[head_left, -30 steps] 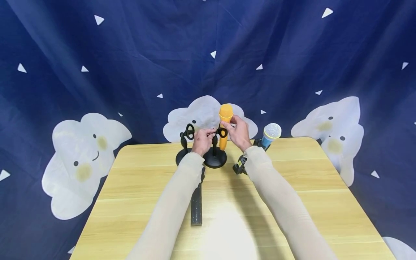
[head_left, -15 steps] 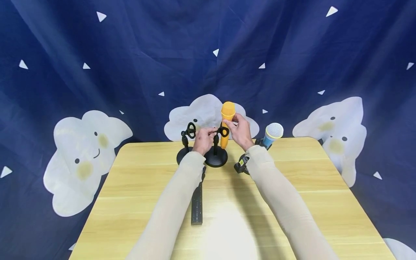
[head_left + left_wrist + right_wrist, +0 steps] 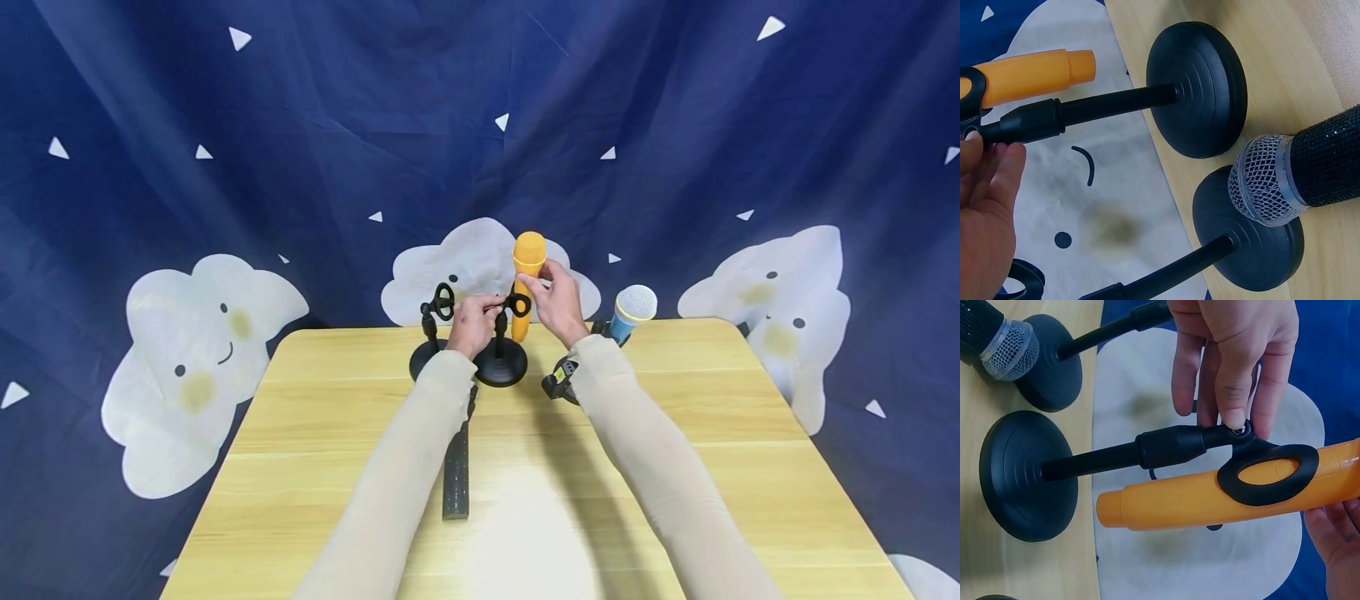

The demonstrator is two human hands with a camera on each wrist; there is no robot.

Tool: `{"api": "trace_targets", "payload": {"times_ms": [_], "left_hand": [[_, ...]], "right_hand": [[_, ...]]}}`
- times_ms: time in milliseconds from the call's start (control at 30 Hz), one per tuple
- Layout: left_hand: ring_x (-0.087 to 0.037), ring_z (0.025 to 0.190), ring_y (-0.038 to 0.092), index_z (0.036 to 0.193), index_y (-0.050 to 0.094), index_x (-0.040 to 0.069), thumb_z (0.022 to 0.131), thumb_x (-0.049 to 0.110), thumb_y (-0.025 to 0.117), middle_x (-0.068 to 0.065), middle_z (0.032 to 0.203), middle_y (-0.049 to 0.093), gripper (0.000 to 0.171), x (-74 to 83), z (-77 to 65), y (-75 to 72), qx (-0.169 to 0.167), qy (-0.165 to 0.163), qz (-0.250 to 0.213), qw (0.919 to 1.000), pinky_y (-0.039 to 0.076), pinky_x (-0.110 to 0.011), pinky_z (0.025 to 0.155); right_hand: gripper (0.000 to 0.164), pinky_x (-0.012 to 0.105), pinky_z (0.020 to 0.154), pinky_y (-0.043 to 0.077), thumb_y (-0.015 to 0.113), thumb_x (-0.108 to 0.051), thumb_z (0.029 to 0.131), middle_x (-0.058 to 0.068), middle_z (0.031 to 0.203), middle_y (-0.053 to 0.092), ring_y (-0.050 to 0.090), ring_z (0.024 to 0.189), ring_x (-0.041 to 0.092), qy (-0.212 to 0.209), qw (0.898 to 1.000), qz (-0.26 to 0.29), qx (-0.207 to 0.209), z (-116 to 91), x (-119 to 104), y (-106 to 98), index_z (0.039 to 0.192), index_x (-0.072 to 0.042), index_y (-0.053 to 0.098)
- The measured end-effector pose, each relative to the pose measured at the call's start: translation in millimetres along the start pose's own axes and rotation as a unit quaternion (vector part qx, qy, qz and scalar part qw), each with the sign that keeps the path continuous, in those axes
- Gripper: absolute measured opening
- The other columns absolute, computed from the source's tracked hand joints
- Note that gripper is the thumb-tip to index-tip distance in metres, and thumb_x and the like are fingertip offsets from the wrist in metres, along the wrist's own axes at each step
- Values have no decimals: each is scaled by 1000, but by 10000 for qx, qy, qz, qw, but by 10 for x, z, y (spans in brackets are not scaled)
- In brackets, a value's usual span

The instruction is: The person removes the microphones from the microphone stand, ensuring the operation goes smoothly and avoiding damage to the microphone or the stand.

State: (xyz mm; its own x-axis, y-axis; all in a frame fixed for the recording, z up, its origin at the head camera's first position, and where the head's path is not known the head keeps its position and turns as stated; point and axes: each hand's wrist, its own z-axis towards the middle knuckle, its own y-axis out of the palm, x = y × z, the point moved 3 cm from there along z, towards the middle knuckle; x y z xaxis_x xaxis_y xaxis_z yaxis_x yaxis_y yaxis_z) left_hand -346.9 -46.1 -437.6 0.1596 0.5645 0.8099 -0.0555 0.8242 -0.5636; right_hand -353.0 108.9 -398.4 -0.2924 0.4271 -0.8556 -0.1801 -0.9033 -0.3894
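Note:
A yellow-orange microphone [image 3: 529, 250] stands upright, its handle running through the oval clip [image 3: 1268, 499] of a black desktop microphone stand [image 3: 501, 364]. My right hand [image 3: 558, 302] holds this microphone below its head, thumb on the near side; only part of that hand [image 3: 1341, 540] shows in its own wrist view. With thumb and fingers, my left hand [image 3: 474, 323] pinches the stand's joint [image 3: 1239, 429] just under the clip. The round base [image 3: 1194, 90] stands on the table.
A second black stand [image 3: 429, 354], its clip holding nothing, stands just left. A black microphone with a silver mesh head [image 3: 1266, 181] lies under my left forearm. At the right, a blue microphone with a white head [image 3: 633, 308] leans in a black holder. Behind the wooden table [image 3: 337, 417] hangs a blue curtain [image 3: 337, 125].
The head view has shifted slightly. Both hands, the yellow-orange microphone and the stands keep the same places relative to one another.

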Motion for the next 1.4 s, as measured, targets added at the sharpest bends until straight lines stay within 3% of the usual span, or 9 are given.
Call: {"api": "trace_targets", "payload": {"times_ms": [333, 700, 933, 1400], "left_hand": [[-19, 105, 67, 125, 71, 12, 100, 9, 61, -8, 128, 67, 27, 29, -23, -3, 39, -16, 189, 9998, 57, -27, 78], [-19, 108, 66, 125, 72, 16, 101, 12, 61, -6, 126, 68, 27, 5, -29, 0, 68, -84, 244, 9996, 54, -27, 78], [-19, 101, 68, 126, 71, 15, 101, 9, 59, -8, 129, 66, 28, -9, -21, 17, 11, -70, 97, 9999, 54, -26, 73], [-22, 108, 66, 127, 70, 8, 102, 6, 57, -10, 130, 65, 28, -15, -15, 36, -22, -8, -49, 10000, 57, -30, 82]], "right_hand": [[38, 45, 99, 52, 66, -22, 99, 18, 121, 65, 59, 116, 32, 42, 10000, 66, -48, 8, -63, -38, 128, 2, 59], [39, 47, 100, 50, 65, -25, 100, 18, 121, 64, 59, 117, 32, 11, 9999, -5, -124, 21, -136, -68, 128, 1, 59], [36, 46, 98, 52, 65, -21, 100, 18, 121, 64, 60, 117, 32, -167, 9998, 34, -67, 57, -173, -90, 126, 2, 60], [39, 46, 98, 52, 65, -21, 100, 17, 123, 65, 59, 118, 30, -251, 9997, 33, -31, 88, -220, -116, 131, 0, 58]]}}
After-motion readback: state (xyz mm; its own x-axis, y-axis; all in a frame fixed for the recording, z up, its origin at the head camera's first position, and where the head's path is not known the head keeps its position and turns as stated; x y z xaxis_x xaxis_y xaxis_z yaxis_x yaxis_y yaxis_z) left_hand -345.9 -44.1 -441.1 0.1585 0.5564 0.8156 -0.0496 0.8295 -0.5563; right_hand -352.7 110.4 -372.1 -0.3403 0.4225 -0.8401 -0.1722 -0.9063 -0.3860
